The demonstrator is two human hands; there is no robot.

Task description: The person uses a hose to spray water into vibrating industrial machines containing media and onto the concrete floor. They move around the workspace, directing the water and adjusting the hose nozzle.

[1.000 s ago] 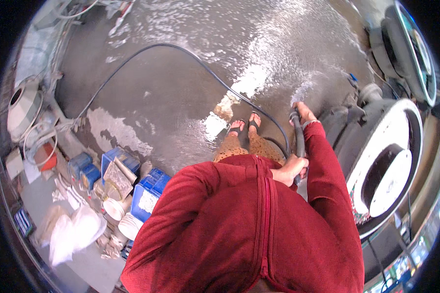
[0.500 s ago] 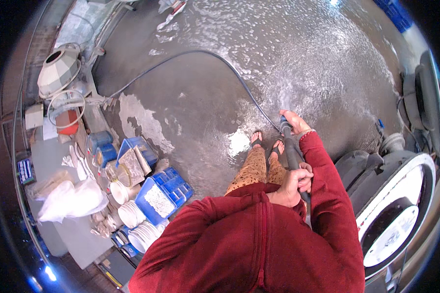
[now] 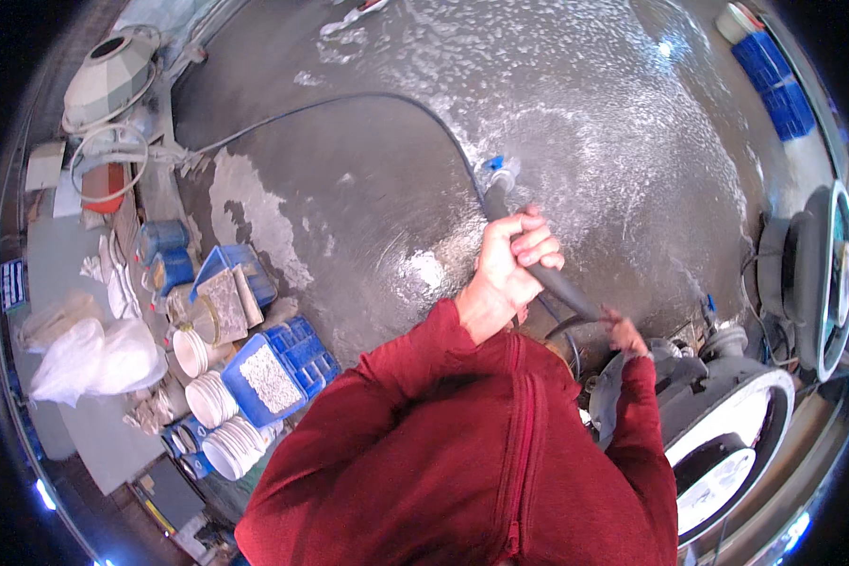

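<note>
My left hand [image 3: 517, 257] is closed around a thick dark grey hose [image 3: 561, 286] in front of my body. Its far end carries a pale fitting with a blue valve handle [image 3: 493, 163], pointed at the wet floor. Farther right, my right hand [image 3: 626, 336] is by the near part of that hose, smeared by motion, so its grip does not show clearly. A thin black hose [image 3: 387, 94] arches over the floor from the left and reaches the fitting end.
Foamy water spreads over the grey floor [image 3: 575, 170]. Blue crates [image 3: 292, 354], white buckets [image 3: 212, 401] and plastic bags [image 3: 104, 363] stand at left, below a pale mixer drum [image 3: 111, 80]. Large round machines [image 3: 726, 443] are close on my right; blue containers [image 3: 774, 85] are far right.
My right hand has left the valve end and moved back and right. My left hand has gone forward along the thick hose, whose valve end now points farther away and left.
</note>
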